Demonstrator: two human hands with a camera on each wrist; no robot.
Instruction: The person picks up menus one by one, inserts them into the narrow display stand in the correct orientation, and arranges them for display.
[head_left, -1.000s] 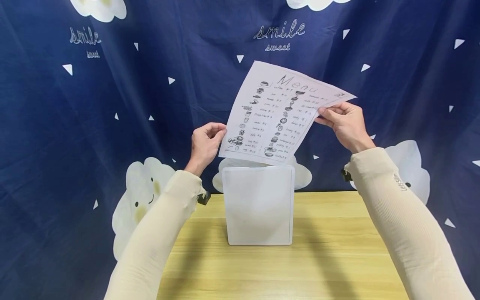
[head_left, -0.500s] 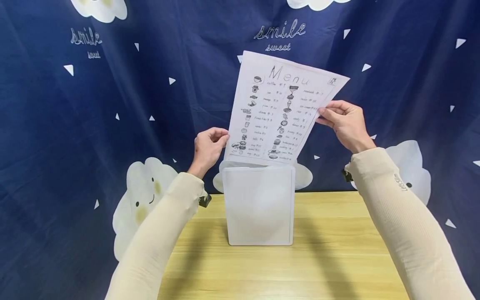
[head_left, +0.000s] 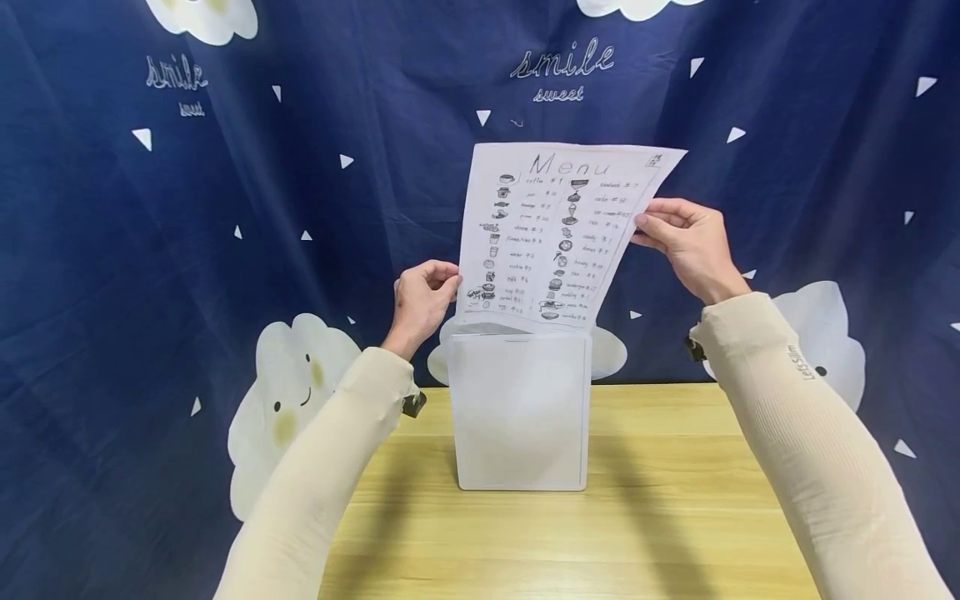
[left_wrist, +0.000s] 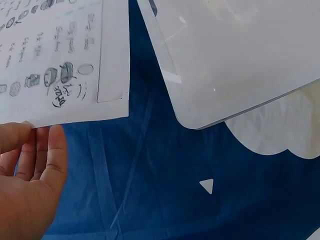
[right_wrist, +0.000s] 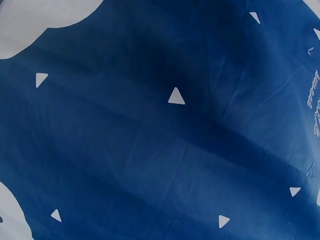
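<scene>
A white paper menu, hand-drawn with food pictures and prices, is held up between both hands. My left hand pinches its left edge near the lower corner. On the right edge, about a third of the way down, my right hand grips the sheet between thumb and fingers. Just below the paper stands a white rectangular panel, upright on the table, with a small notch in its top edge. In the left wrist view, the paper's bottom edge is apart from the clear-edged panel. The right wrist view shows only cloth.
The panel stands on a light wood-grain table. Behind it hangs a dark blue curtain printed with white clouds, triangles and lettering. A black wrist strap piece shows under the left sleeve.
The menu has swung from a strong tilt to nearly level, its top edge shifting left. My left hand has moved slightly right and down, while the right hand has hardly moved.
</scene>
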